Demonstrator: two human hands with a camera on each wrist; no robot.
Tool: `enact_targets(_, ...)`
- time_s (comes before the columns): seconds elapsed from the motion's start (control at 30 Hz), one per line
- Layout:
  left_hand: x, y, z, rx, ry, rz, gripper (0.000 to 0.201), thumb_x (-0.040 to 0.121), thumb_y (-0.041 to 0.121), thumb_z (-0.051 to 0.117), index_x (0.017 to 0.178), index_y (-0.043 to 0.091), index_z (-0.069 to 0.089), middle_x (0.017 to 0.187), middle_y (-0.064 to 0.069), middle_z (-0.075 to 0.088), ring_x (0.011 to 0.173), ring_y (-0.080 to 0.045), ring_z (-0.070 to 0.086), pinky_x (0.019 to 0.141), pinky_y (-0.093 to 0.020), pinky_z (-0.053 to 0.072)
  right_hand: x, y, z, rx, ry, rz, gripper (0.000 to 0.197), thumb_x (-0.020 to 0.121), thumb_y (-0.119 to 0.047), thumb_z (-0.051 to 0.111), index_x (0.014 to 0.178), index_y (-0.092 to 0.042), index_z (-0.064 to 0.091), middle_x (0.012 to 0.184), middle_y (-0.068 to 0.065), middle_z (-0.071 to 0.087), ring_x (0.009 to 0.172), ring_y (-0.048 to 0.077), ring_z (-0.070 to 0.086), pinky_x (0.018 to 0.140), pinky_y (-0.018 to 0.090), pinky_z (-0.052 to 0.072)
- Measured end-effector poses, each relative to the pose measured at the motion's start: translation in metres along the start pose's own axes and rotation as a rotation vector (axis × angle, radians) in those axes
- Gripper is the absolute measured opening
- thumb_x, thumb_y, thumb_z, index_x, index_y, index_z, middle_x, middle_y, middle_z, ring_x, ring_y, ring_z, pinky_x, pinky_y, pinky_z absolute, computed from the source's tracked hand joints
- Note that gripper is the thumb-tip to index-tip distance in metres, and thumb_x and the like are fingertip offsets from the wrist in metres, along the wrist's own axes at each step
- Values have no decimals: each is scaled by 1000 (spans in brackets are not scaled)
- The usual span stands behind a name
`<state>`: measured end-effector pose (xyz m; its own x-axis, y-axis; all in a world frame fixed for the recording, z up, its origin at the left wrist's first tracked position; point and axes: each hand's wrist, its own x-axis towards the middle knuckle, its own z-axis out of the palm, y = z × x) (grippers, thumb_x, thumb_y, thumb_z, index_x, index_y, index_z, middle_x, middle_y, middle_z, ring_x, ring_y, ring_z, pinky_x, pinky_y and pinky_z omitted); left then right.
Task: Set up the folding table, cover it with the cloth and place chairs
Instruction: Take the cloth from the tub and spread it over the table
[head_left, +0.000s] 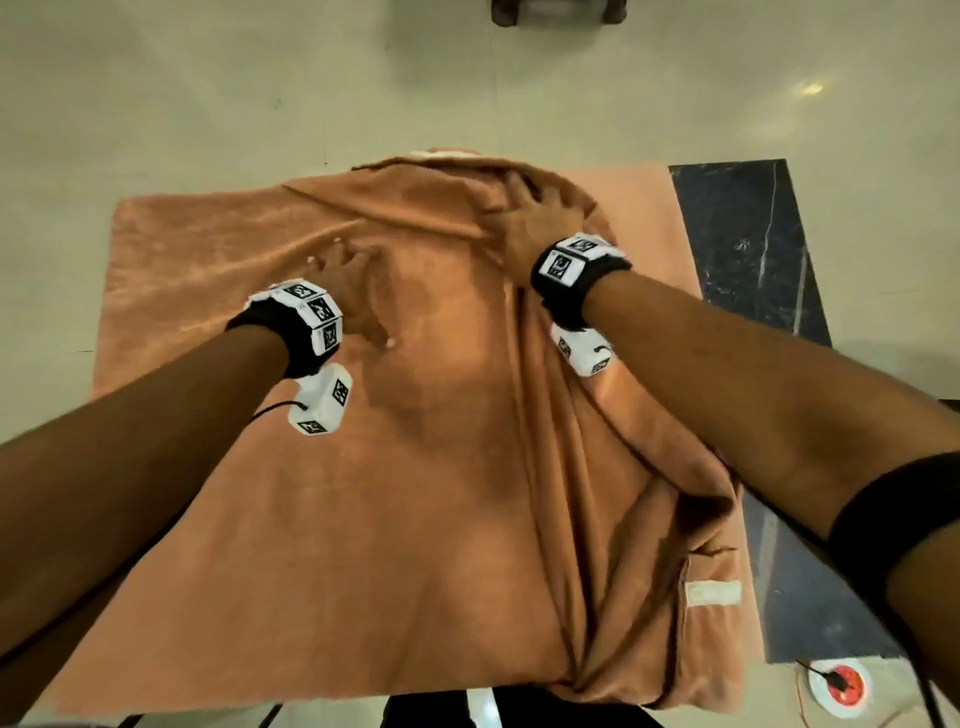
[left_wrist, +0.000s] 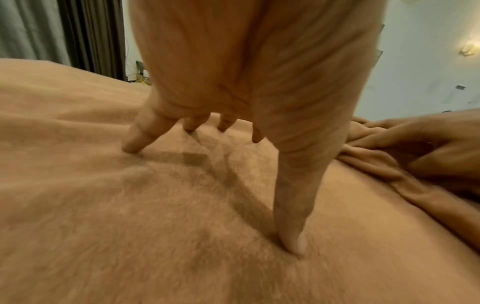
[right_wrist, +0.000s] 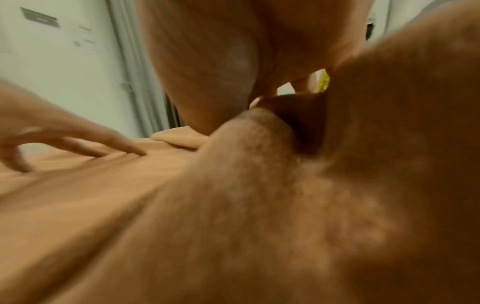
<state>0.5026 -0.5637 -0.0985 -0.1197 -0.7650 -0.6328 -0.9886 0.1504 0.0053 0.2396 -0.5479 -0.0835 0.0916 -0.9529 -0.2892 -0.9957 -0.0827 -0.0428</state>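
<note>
An orange cloth (head_left: 441, 467) lies spread over the table and hides almost all of it; only a pale strip of the table (head_left: 447, 154) shows at the far edge. My left hand (head_left: 348, 280) is spread wide on the flat left part, its fingertips (left_wrist: 291, 242) pressing into the cloth (left_wrist: 130, 226). My right hand (head_left: 530, 218) is at the far middle, on a bunched ridge that runs down the right side. In the right wrist view a fold of the cloth (right_wrist: 259, 185) rises into its palm and it grips it.
A dark marble strip (head_left: 748, 249) runs along the floor to the right of the table. A round white-and-red floor socket (head_left: 839, 686) with a cable sits at the near right. A dark object (head_left: 558, 10) stands on the cream floor beyond the table. Curtains (left_wrist: 91, 37) hang behind.
</note>
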Motion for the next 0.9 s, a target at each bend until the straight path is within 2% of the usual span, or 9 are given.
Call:
enact_targets(0.07,7,2,-2,42,-19,-6,152,36,61,92,153,41,-2,165,-8,-9,146,-51,7,114,-65,21,1,46,-4,72,9,111,55,93,-70,26,146,-56,28,160,6,28,132,45,44,105,56,41)
enact_targets(0.17,13,5,-5,57,-13,-27,154,30,61,92,152,38,2,163,-11,-3,143,-55,14,112,-67,23,-5,105,-14,120,53,240,45,100,-49,30,145,-49,32,152,6,45,118,45,58,95,49,46)
enact_targets(0.3,18,13,-14,59,-13,-38,143,31,63,90,149,32,17,159,-16,10,137,-52,32,107,-64,36,-12,130,-18,103,79,400,56,95,-61,36,143,-33,41,130,18,56,113,47,59,90,51,47)
enact_targets(0.37,25,19,-18,55,34,-27,136,32,76,81,147,26,28,155,-18,25,137,-46,36,106,-59,40,-18,121,-20,152,125,332,62,93,-61,42,141,-22,44,134,18,50,116,47,54,94,53,45)
enact_targets(0.43,28,32,-22,88,94,38,134,34,89,68,146,24,34,155,-14,31,141,-40,31,111,-56,35,-24,104,-19,105,133,107,64,92,-57,49,146,-23,43,149,19,42,131,45,44,106,52,38)
enact_targets(0.53,28,70,-24,70,166,215,121,58,74,76,154,24,23,162,-15,18,150,-37,13,120,-53,17,-25,73,-7,80,3,-42,71,83,-66,54,148,-44,38,166,10,15,150,43,15,113,66,26)
enact_targets(0.63,31,111,-21,67,148,328,128,57,70,79,157,27,11,164,-17,5,152,-33,0,122,-51,1,-18,57,11,94,-151,-7,68,83,-63,58,146,-52,35,168,2,2,151,45,-1,112,76,11)
enact_targets(0.8,32,133,-12,-3,-4,210,140,48,68,86,154,45,-3,163,-8,-19,143,-56,-14,118,-64,6,-18,91,8,-16,-26,120,84,83,-51,55,156,-40,16,160,8,25,145,44,20,106,70,28)
enact_targets(0.9,29,135,-12,-6,10,207,143,47,64,89,154,44,-3,163,-9,-21,142,-57,-16,118,-63,4,-23,142,3,-78,47,170,68,85,-49,52,150,-37,34,153,10,36,138,41,33,107,61,33)
